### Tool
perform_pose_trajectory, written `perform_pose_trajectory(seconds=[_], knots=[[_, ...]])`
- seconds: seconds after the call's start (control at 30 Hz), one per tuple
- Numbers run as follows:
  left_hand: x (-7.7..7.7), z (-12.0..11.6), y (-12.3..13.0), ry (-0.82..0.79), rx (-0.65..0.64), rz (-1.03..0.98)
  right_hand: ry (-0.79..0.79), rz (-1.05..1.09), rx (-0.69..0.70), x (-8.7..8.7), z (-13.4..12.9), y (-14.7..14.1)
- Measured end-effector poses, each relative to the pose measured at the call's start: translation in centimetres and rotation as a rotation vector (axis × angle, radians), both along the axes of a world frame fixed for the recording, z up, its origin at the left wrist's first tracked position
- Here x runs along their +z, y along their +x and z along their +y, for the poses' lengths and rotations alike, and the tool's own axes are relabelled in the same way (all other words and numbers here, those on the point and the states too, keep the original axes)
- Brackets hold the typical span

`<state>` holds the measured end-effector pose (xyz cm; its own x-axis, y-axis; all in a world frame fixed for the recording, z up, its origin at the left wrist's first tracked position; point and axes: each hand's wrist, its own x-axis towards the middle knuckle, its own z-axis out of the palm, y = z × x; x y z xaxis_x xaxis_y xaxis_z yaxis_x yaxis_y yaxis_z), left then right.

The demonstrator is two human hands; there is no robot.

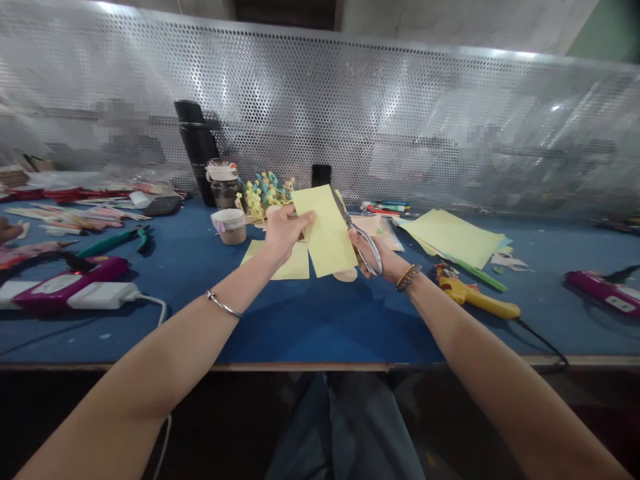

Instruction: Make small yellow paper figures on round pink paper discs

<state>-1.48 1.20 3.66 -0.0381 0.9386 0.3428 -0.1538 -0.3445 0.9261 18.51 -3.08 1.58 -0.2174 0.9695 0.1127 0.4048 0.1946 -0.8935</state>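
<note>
A sheet of yellow paper (pixel 327 233) is held up over the blue table by my left hand (pixel 284 233), its thumb on the front and the fingers behind. My right hand (pixel 369 252) grips a pair of scissors (pixel 371 248) by the silver handles. The scissor blades lie along the paper's right edge, with a narrow strip of yellow showing beyond them. Below my left hand another yellow piece of paper (pixel 293 265) lies flat on the table. A pale rounded piece (pixel 346 275) shows partly beneath the held sheet.
Behind stand a cup (pixel 231 227), small yellow and blue paper figures (pixel 265 192), a lidded jar (pixel 223 183) and a black bottle (pixel 196 147). Yellow sheets (pixel 455 237) and a yellow glue gun (pixel 477 298) lie right. Pliers (pixel 113 241) and a purple power strip (pixel 75 283) lie left.
</note>
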Motion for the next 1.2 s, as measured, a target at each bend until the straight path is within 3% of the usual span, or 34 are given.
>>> perform_pose_trajectory(seconds=[0.1, 0.2, 0.27, 0.33, 0.4, 0.5, 0.67, 0.8, 0.9, 0.93, 1.1, 1.2], knots=[[0.3, 1.5, -2.6, -0.053, 0.065, 0.165, -0.128, -0.005, 0.016, 0.2, 0.2, 1.1], [-0.2, 3.0, -4.9, -0.053, 0.131, 0.596, -0.208, -0.083, 0.051, 0.5, 0.2, 2.4], [-0.8, 3.4, -5.3, 0.062, 0.234, 0.897, -0.209, -0.148, 0.087, 0.8, 0.0, 3.1], [-1.3, 3.3, -4.8, 0.242, 0.311, 1.065, -0.172, -0.205, 0.143, 1.3, -0.3, 3.7], [-1.5, 2.7, -3.7, 0.404, 0.254, 1.151, -0.135, -0.26, 0.191, 2.0, -0.4, 4.2], [-1.8, 1.6, -2.0, 0.433, 0.062, 1.221, -0.033, -0.37, 0.101, 2.8, -0.1, 5.0], [-3.2, 0.9, -0.1, 0.481, -0.215, 1.3, 0.077, -0.89, -0.373, 2.3, 1.3, 7.4], [-4.0, 1.0, 0.4, 0.485, -0.275, 1.303, -0.031, -1.047, -0.513, 1.5, 1.6, 9.4], [-3.9, 0.8, 0.5, 0.461, -0.3, 1.299, 0.029, -1.056, -0.568, 1.7, 1.3, 8.9], [-3.8, 0.7, 0.4, 0.452, -0.309, 1.291, 0.085, -1.041, -0.571, 1.8, 1.2, 8.2], [-3.8, 0.5, 0.3, 0.44, -0.306, 1.251, 0.336, -0.839, -0.234, 0.8, 1.5, 3.2], [-3.9, 0.6, 0.5, 0.453, -0.301, 1.287, 0.375, -0.875, -0.22, -0.3, 2.1, 1.6]])
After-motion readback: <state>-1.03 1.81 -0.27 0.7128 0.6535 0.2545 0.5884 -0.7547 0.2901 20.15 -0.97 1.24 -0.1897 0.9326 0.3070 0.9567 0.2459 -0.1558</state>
